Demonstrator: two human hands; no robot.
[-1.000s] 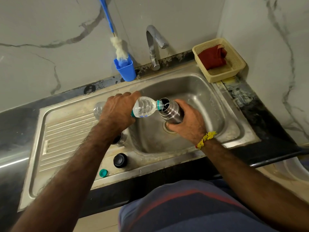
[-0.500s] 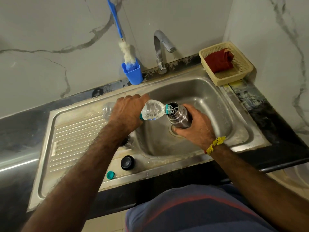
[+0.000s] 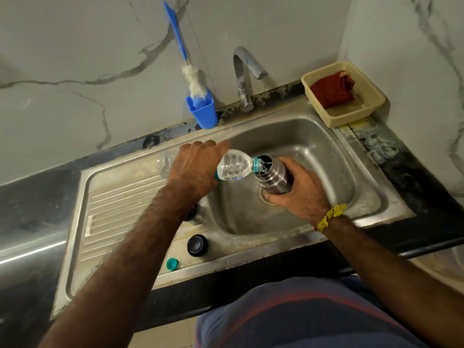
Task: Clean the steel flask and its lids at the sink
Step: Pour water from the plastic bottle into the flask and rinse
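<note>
Head view: left hand (image 3: pixel 194 169) is gripping the tilted water bottle (image 3: pixel 232 167), right hand (image 3: pixel 298 189) is clasping the steel flask (image 3: pixel 272 178); keeping the spout over the flask mouth should prevent spills.

Blue brush (image 3: pixel 194 84) in blue cup (image 3: pixel 204 114); red cloth (image 3: pixel 334 89) in cream basket (image 3: pixel 374 106).

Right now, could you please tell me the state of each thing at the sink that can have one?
Steel flask: open, tilted, held by right hand.
Plastic bottle: uncapped, tipped, pouring into flask, gripped by left hand.
Black lid: off, on the sink ledge.
Green cap: off.
Tap: not running.
</note>
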